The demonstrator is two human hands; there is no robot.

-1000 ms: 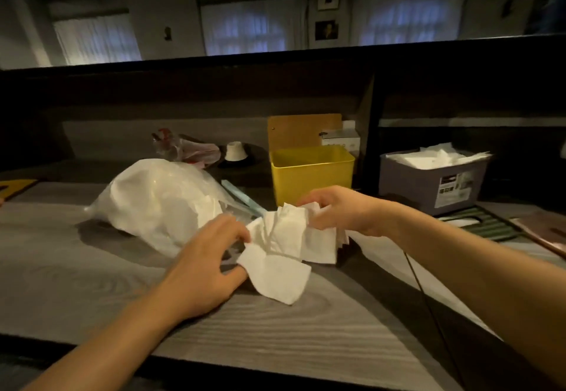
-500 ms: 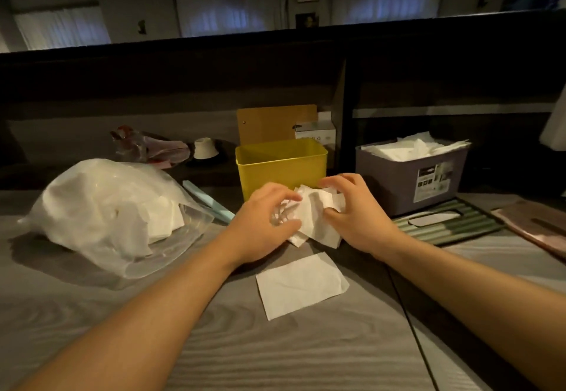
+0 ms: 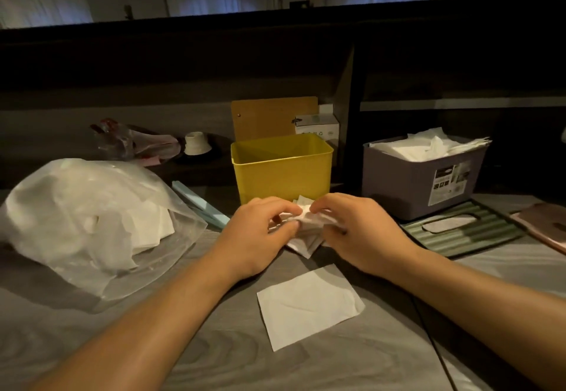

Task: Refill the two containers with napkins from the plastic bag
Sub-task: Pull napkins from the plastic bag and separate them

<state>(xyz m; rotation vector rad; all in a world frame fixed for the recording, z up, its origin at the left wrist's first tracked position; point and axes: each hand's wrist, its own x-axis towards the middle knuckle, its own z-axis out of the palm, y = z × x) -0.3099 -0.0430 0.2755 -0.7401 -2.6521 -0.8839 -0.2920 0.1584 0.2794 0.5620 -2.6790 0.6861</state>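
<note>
The grey box (image 3: 419,182), at 2 o'clock, is filled to the rim with napkins; the yellow box's (image 3: 281,170) inside, at 12 o'clock, cannot be seen. The bag (image 3: 92,222) of napkins lies at 9 o'clock. A napkin wad (image 3: 301,231) is pinched between the left hand (image 3: 257,237) and right hand (image 3: 361,234), both grips narrow. One sheet (image 3: 309,305) lies on the desk (image 3: 214,344) at 6 o'clock.

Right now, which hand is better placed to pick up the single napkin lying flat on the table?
Either; slightly the right hand: the loose napkin lies nearer its side. Both hands grip the bundle.
</note>
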